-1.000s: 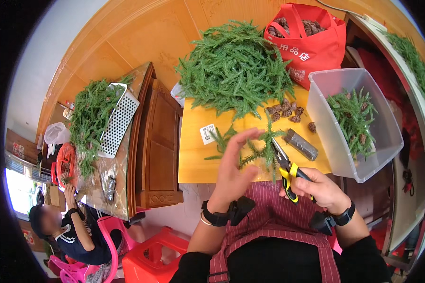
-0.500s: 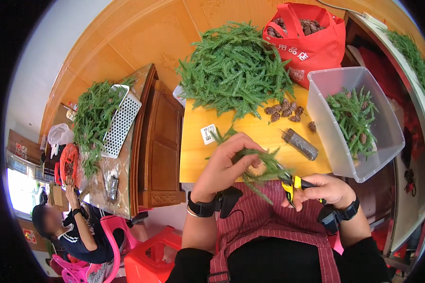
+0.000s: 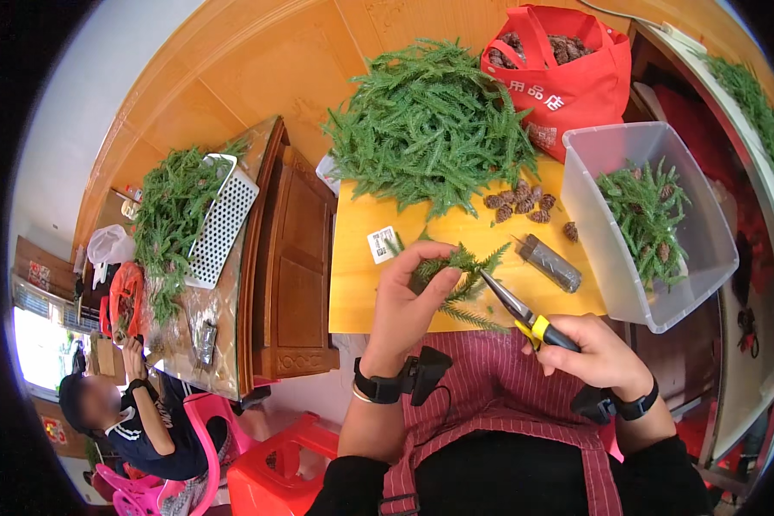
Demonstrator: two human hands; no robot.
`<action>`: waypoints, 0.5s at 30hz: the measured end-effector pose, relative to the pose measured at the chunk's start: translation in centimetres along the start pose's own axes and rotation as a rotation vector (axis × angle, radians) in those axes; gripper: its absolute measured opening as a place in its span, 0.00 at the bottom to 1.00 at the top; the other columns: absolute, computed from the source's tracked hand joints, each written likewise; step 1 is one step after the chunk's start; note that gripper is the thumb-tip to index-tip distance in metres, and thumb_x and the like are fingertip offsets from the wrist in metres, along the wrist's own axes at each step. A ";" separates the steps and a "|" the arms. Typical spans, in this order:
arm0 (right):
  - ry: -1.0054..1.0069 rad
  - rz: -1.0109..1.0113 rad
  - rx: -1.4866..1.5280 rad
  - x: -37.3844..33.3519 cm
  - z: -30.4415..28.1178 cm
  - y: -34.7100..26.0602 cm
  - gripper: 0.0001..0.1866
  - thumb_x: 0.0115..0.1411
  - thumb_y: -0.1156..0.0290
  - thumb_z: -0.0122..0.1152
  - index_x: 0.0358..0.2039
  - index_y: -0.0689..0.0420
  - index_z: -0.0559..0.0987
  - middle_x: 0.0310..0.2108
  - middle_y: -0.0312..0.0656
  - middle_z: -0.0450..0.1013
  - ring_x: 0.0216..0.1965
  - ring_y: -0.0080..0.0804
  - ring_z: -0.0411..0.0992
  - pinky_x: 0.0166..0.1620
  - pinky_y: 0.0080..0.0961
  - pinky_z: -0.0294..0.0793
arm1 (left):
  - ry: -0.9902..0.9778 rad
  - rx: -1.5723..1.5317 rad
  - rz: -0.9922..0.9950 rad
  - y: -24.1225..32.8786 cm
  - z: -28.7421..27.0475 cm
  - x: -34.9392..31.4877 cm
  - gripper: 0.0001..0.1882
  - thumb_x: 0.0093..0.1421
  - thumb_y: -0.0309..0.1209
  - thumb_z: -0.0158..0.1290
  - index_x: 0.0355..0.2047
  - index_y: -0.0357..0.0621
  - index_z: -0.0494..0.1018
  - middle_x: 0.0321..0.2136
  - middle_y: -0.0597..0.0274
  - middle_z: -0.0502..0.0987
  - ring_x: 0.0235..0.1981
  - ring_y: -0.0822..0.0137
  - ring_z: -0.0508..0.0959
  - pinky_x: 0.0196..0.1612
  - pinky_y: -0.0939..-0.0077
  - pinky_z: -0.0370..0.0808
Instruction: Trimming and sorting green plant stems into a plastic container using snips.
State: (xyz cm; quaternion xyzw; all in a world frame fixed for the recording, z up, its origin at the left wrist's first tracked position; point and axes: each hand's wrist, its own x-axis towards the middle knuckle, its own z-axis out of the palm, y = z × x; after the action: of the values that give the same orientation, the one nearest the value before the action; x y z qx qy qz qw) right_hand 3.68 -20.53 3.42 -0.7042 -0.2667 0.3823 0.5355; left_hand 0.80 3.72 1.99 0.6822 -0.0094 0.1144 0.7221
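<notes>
Over the front of the yellow table, my left hand [image 3: 413,292] pinches a green artificial pine sprig [image 3: 463,282] with several needled branches. My right hand [image 3: 600,354] grips long-nosed pliers [image 3: 525,316] with black and yellow handles. Their narrow tip reaches up to the sprig's right side; whether the jaws close on a stem is too small to tell. Beyond my hands lie loose pinecones [image 3: 521,201] and a dark wrapped bundle of thin wires [image 3: 549,263]. A big heap of green sprigs [image 3: 430,129] covers the back of the table.
At right stands a clear plastic bin [image 3: 705,232] with sprigs and pinecones inside. Behind it is a red bag [image 3: 589,86] of pinecones. A white label [image 3: 380,245] lies left. Another person [image 3: 150,421] sits at a side table [image 3: 224,318] holding greenery and a white perforated basket [image 3: 224,219].
The pliers have swung upward, their tip now pointing up-left at the sprig. My left hand has turned and the sprig is more upright, its branches facing differently.
</notes>
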 end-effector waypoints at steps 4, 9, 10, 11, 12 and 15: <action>0.020 0.030 -0.062 0.4 0.2 0.1 0.12 0.58 0.66 0.52 0.33 0.63 0.73 0.23 0.34 0.71 0.24 0.18 0.68 0.30 0.16 0.67 | 0.056 -0.040 -0.004 -0.2 0.4 0.0 0.09 0.56 0.24 0.51 0.37 0.37 0.67 0.27 0.68 0.71 0.26 0.80 0.69 0.31 0.87 0.66; 0.124 -0.002 -0.041 0.9 0.7 0.8 0.15 0.56 0.59 0.54 0.24 0.59 0.72 0.16 0.35 0.70 0.20 0.21 0.68 0.26 0.21 0.66 | 0.070 -0.099 0.005 -0.6 0.6 -0.1 0.08 0.56 0.25 0.50 0.36 0.36 0.67 0.21 0.68 0.69 0.22 0.79 0.66 0.27 0.87 0.64; 0.127 -0.002 -0.041 0.9 0.7 0.8 0.15 0.56 0.59 0.54 0.24 0.59 0.72 0.16 0.35 0.70 0.20 0.21 0.68 0.26 0.21 0.66 | 0.076 -0.127 0.026 -0.8 0.6 -0.1 0.08 0.57 0.25 0.49 0.35 0.36 0.67 0.21 0.68 0.69 0.21 0.79 0.65 0.26 0.86 0.63; 0.124 0.000 -0.033 0.9 0.7 0.7 0.15 0.56 0.59 0.54 0.25 0.59 0.72 0.17 0.36 0.70 0.20 0.22 0.68 0.26 0.21 0.66 | 0.081 -0.155 0.048 -0.9 0.6 0.0 0.08 0.57 0.25 0.49 0.35 0.35 0.67 0.22 0.67 0.68 0.21 0.79 0.65 0.26 0.86 0.62; 0.121 0.002 -0.025 0.9 0.7 0.7 0.15 0.56 0.59 0.54 0.25 0.60 0.72 0.17 0.36 0.70 0.20 0.23 0.68 0.27 0.21 0.66 | 0.079 -0.155 0.048 -1.0 0.7 0.1 0.08 0.57 0.25 0.49 0.35 0.35 0.67 0.22 0.67 0.68 0.21 0.79 0.65 0.26 0.86 0.62; 0.130 -0.002 -0.084 0.9 0.6 0.6 0.15 0.57 0.59 0.54 0.26 0.60 0.72 0.17 0.37 0.71 0.21 0.24 0.70 0.27 0.21 0.67 | 0.071 -0.169 0.093 -1.2 0.9 0.2 0.08 0.56 0.24 0.50 0.35 0.35 0.66 0.25 0.65 0.68 0.21 0.78 0.65 0.26 0.85 0.63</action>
State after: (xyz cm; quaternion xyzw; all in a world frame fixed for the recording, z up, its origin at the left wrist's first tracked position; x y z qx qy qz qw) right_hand 3.70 -19.66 2.49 -0.7491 -0.2478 0.3239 0.5220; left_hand 1.35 2.82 0.88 0.6133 -0.0249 0.1708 0.7707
